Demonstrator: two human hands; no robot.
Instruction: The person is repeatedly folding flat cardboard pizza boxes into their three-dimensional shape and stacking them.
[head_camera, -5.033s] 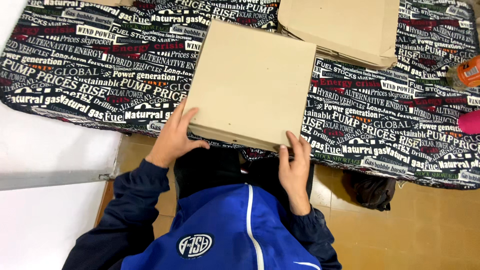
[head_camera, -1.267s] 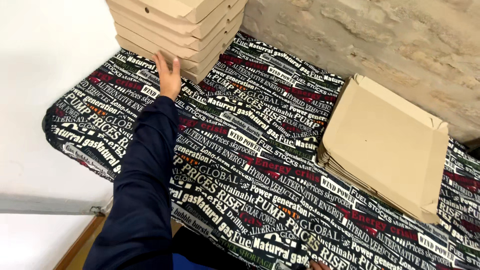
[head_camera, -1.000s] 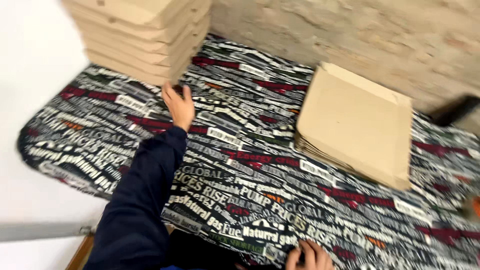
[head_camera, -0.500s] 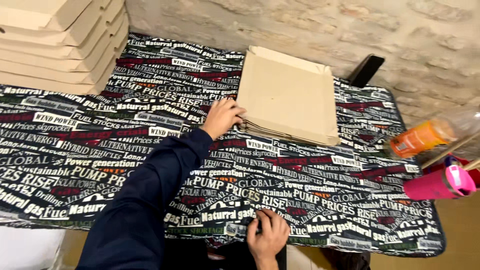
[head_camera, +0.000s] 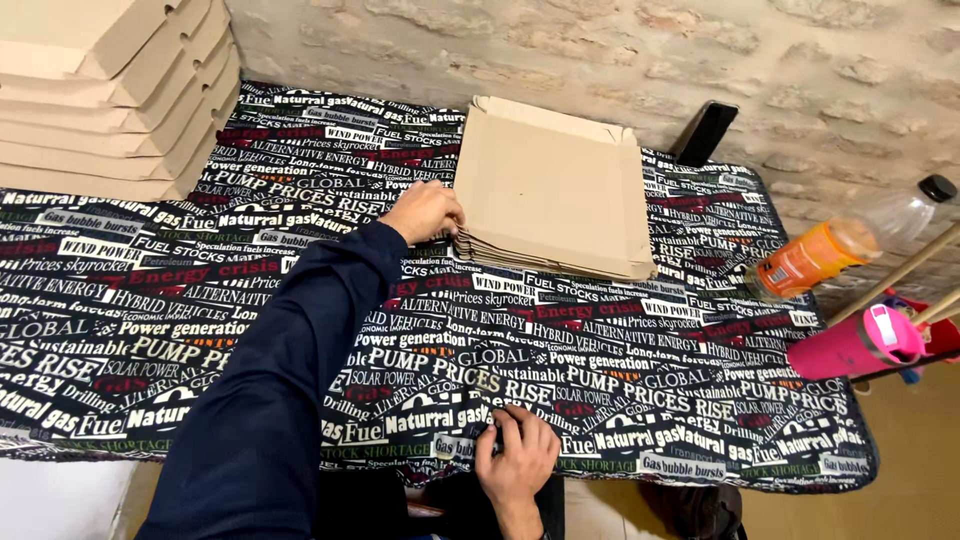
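Now, far left, folded boxes (head_camera: 110, 90) sit stacked, well apart from either hand. Left hand (head_camera: 425, 210), fingers loosely curled and gripping nothing, touches the near-left corner of the flat cardboard pile (head_camera: 550, 190), which lies just to its right at mid-table. Right hand (head_camera: 517, 455) rests curled on the cloth (head_camera: 640, 370) at the near edge, farther from the pile.
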